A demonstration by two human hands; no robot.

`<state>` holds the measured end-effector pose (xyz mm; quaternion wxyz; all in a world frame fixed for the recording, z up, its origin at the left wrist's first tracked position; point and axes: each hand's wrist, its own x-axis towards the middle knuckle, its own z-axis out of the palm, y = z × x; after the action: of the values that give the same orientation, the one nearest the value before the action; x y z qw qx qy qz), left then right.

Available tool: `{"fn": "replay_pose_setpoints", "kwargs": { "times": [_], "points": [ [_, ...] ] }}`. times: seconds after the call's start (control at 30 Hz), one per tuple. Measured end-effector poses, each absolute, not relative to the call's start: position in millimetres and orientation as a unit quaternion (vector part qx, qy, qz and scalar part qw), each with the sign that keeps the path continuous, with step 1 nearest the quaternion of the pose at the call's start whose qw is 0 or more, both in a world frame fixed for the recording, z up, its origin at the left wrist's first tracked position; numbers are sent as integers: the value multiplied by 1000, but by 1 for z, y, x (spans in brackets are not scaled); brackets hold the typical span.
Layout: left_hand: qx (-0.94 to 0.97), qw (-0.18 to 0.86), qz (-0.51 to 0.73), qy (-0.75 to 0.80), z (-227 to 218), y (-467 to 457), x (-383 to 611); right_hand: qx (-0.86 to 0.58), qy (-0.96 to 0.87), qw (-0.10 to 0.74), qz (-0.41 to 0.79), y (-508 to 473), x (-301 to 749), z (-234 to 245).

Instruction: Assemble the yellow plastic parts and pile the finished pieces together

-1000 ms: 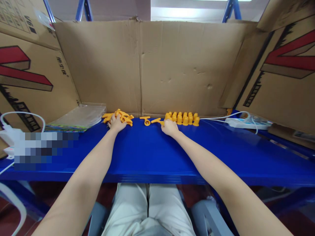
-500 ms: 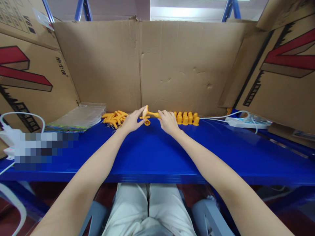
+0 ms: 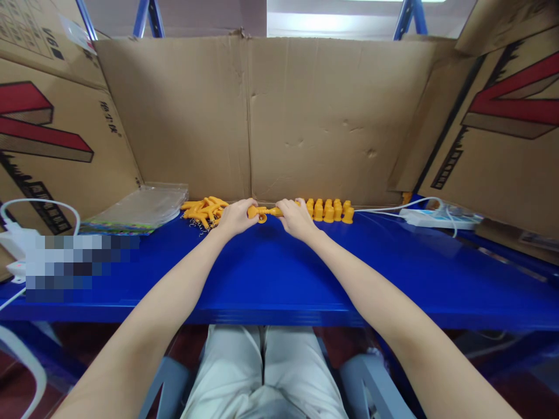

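My left hand (image 3: pixel 236 217) and my right hand (image 3: pixel 296 217) meet at the far middle of the blue table (image 3: pixel 279 273). Both are closed on a small orange plastic part (image 3: pixel 264 212) held between them, just above the table top. A loose pile of orange stick-shaped parts (image 3: pixel 204 209) lies just left of my left hand. Several orange cap-shaped parts (image 3: pixel 330 210) stand in rows just right of my right hand.
Cardboard walls (image 3: pixel 305 116) enclose the table at the back and both sides. A stack of clear plastic bags (image 3: pixel 140 208) lies at the back left. A white power strip with cable (image 3: pixel 432 217) sits at the back right. White cables (image 3: pixel 26 227) lie at the far left.
My hands left the pile and the caps, came together at the middle with orange pieces, and lowered them; both hands now grip the part between them.
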<state>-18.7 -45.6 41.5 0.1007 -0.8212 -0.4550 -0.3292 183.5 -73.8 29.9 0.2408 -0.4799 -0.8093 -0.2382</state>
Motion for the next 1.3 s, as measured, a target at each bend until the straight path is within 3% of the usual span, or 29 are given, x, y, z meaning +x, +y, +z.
{"fn": "replay_pose_setpoints", "kwargs": {
  "times": [0.2,0.37,1.03,1.17,1.3],
  "points": [
    [-811,100,-318,-482,43,-50,-16,-465,-812,261,-236,-75,186,31],
    [-808,105,-311,-490,44,-53,-14,-481,-816,225,-229,-76,185,32],
    [-792,66,-302,-527,56,-65,3,-518,-757,225,-329,-82,187,50],
    [-806,-39,-288,-516,58,-63,2,-513,-762,218,-331,-82,186,48],
    [-808,-273,-238,-465,59,-61,-6,-496,-769,226,-334,-79,187,47]
  ]
}}
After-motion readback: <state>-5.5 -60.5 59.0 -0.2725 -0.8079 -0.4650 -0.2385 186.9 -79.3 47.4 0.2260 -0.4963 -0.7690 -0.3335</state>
